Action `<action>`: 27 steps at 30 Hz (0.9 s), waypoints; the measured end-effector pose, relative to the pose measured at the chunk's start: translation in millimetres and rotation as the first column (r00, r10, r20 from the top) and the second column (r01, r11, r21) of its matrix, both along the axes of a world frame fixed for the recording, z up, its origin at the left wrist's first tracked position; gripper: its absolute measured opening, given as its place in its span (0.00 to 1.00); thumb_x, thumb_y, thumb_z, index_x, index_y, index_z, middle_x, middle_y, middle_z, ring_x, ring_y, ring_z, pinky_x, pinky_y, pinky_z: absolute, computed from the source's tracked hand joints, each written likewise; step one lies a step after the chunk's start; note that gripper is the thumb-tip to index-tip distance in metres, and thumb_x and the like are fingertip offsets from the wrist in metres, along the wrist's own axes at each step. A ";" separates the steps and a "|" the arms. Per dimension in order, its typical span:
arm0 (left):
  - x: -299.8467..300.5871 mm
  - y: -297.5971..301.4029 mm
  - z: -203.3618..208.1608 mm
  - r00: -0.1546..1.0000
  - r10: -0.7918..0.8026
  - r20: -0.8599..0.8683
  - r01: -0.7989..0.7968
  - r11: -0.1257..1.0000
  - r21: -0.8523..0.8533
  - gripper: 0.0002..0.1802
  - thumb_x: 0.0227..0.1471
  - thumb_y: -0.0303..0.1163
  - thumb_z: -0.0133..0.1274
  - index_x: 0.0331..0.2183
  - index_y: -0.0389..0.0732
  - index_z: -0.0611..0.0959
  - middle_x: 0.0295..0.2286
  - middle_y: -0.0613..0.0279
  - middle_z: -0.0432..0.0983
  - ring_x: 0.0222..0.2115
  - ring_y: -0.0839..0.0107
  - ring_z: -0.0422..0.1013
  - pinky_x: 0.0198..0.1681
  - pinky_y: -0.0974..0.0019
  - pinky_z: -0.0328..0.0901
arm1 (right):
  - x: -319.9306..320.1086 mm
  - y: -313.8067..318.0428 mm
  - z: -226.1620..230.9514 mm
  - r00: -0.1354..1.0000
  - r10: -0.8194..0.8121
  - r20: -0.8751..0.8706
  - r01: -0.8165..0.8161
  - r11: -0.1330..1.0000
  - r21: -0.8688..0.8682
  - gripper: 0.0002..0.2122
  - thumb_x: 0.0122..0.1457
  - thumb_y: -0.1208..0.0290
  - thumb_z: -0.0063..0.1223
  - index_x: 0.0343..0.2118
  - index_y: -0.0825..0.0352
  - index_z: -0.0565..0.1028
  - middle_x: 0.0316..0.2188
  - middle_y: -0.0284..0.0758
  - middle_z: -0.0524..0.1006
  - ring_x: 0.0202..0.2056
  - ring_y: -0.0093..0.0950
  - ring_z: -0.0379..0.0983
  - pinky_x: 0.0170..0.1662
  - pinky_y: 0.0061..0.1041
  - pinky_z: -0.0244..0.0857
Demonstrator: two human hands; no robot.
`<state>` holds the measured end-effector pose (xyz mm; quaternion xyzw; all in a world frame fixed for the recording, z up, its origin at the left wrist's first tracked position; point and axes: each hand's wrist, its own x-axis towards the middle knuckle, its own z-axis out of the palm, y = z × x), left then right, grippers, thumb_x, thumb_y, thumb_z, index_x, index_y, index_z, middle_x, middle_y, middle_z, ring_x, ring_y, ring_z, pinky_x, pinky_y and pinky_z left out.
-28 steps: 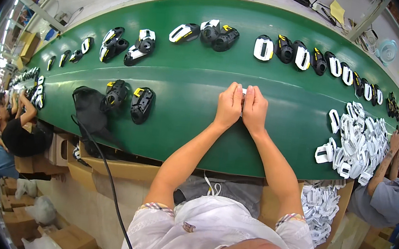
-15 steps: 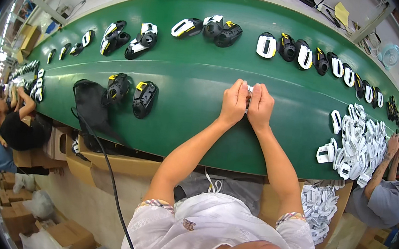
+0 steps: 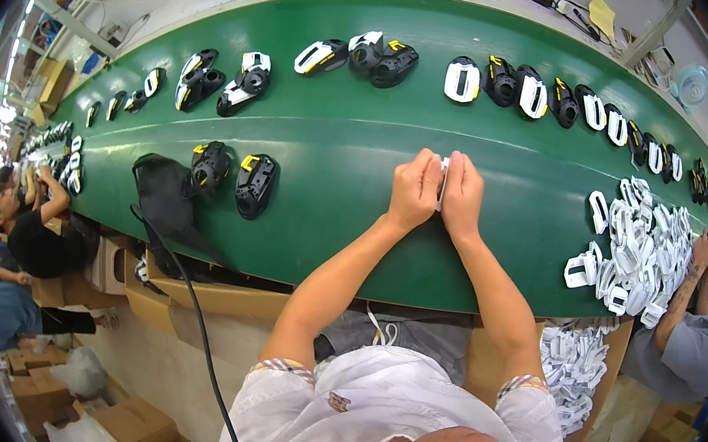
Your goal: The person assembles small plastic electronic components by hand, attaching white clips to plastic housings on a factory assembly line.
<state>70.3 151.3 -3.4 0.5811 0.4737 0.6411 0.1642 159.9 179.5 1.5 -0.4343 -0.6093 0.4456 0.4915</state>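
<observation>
Over the middle of the green work surface (image 3: pixel 345 220), my left hand (image 3: pixel 414 189) and my right hand (image 3: pixel 463 196) are pressed close together. Between them they grip a small white plastic part (image 3: pixel 443 181), of which only a narrow strip shows. My fingers and palms cover the rest of it. To the left lie two black shells with yellow tabs, one shell (image 3: pixel 255 185) nearer my hands and one shell (image 3: pixel 210 166) beside a black bag-like cover (image 3: pixel 164 192). A heap of white plastic frames (image 3: pixel 645 247) lies to the right.
Black and white assembled pieces (image 3: pixel 462 80) line the far side of the surface. More white parts fill a box (image 3: pixel 570 365) below the right edge. A black cable (image 3: pixel 197 317) hangs at my left. Co-workers sit at far left and far right, one with a hand (image 3: pixel 703 249) near the heap.
My hands stay together around the white part, with the fingers slightly shifted and less of its top edge showing. The whole view has moved a little.
</observation>
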 end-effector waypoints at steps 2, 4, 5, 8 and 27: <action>-0.5 0.0 -1.7 0.988 -0.012 0.152 0.034 0.989 -0.144 0.13 0.56 0.27 0.42 0.21 0.35 0.67 0.11 0.57 0.63 0.10 0.69 0.61 0.15 0.66 0.55 | -0.6 -2.3 4.0 1.000 -0.015 0.025 0.012 0.996 0.093 0.16 0.64 0.67 0.36 0.20 0.69 0.61 0.13 0.30 0.58 0.17 0.18 0.52 0.19 0.24 0.48; -1.2 0.6 -2.2 0.988 0.003 0.152 0.023 0.985 -0.172 0.12 0.56 0.28 0.41 0.22 0.35 0.67 0.11 0.58 0.64 0.11 0.71 0.62 0.15 0.67 0.55 | 1.6 -5.1 4.7 0.998 -0.027 0.057 0.016 0.984 0.178 0.16 0.64 0.67 0.36 0.20 0.69 0.61 0.13 0.30 0.58 0.17 0.18 0.52 0.19 0.24 0.49; -1.1 -0.1 -2.8 0.988 0.017 0.152 0.014 0.980 -0.196 0.11 0.56 0.28 0.41 0.23 0.35 0.68 0.11 0.59 0.64 0.11 0.72 0.62 0.16 0.68 0.56 | 1.7 -3.9 2.9 0.998 -0.023 0.062 0.011 0.982 0.188 0.15 0.63 0.68 0.37 0.20 0.70 0.62 0.12 0.34 0.60 0.15 0.23 0.54 0.19 0.26 0.50; 3.1 -0.9 5.1 0.976 0.051 0.212 -0.004 0.976 -0.216 0.10 0.57 0.29 0.41 0.26 0.35 0.68 0.12 0.60 0.65 0.13 0.73 0.64 0.16 0.69 0.58 | 1.6 -2.3 0.2 0.998 -0.027 0.054 0.016 0.983 0.182 0.14 0.62 0.70 0.39 0.20 0.70 0.62 0.11 0.38 0.63 0.13 0.27 0.57 0.18 0.28 0.52; 1.1 -2.2 1.8 0.985 0.049 0.164 -0.017 0.982 -0.187 0.10 0.58 0.30 0.38 0.26 0.36 0.67 0.12 0.62 0.64 0.12 0.75 0.61 0.16 0.69 0.57 | -0.1 -3.7 5.1 0.998 0.009 0.060 -0.020 0.984 0.177 0.15 0.63 0.69 0.38 0.20 0.70 0.63 0.11 0.37 0.63 0.14 0.26 0.59 0.18 0.27 0.53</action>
